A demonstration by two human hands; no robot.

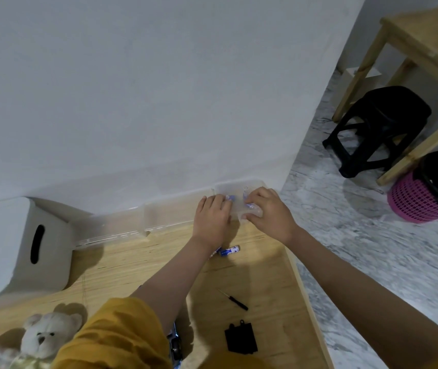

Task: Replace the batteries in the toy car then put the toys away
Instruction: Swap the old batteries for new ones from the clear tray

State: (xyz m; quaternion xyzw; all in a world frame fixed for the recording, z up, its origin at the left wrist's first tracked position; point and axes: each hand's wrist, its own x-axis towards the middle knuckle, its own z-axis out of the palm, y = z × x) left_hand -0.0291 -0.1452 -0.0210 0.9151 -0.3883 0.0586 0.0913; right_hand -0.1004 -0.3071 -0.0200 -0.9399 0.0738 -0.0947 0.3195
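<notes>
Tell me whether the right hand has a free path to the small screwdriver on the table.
Probably yes: the screwdriver lies alone on bare wood, nothing over it. But the right hand is busy at the clear box.

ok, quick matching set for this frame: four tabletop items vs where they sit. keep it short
Items:
1. screwdriver
2. black battery cover
3. teddy bear
4. clear plastic box

Places:
A. bottom left corner of the table
B. far edge by the wall, under both hands
C. near edge, below the screwdriver in the image
D. mid-table, right of the left forearm

Pairs: 1-D, 2-C, 3-A, 4-B

head-worn view, steeply downward
</notes>
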